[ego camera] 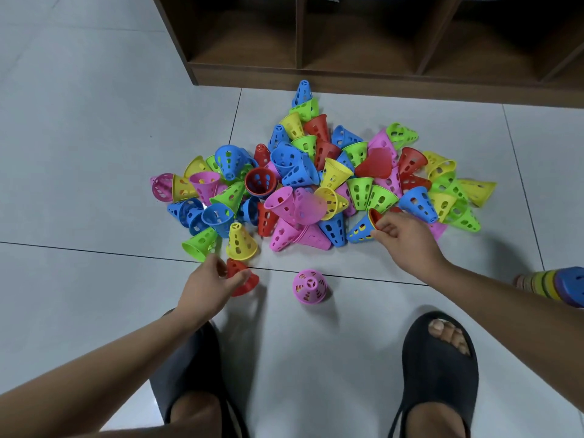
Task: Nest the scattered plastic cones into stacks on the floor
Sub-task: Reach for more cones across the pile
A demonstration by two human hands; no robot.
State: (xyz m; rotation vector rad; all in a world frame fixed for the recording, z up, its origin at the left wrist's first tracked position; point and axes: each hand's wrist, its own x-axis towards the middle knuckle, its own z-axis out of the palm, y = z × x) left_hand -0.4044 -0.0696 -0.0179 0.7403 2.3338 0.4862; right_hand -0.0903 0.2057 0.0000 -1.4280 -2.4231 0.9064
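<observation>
A heap of perforated plastic cones in blue, green, yellow, pink and red lies on the tiled floor. My left hand grips a red cone at the heap's near left edge, just below an upright yellow cone. My right hand grips a short nested stack, blue outside with a red rim, lying on its side at the heap's near right. A pink cone stands upright alone between my hands.
A long nested stack of cones lies at the right edge of view. A dark wooden shelf unit stands behind the heap. My feet in black slippers are planted near the bottom of view. Grey floor tiles stretch to the left.
</observation>
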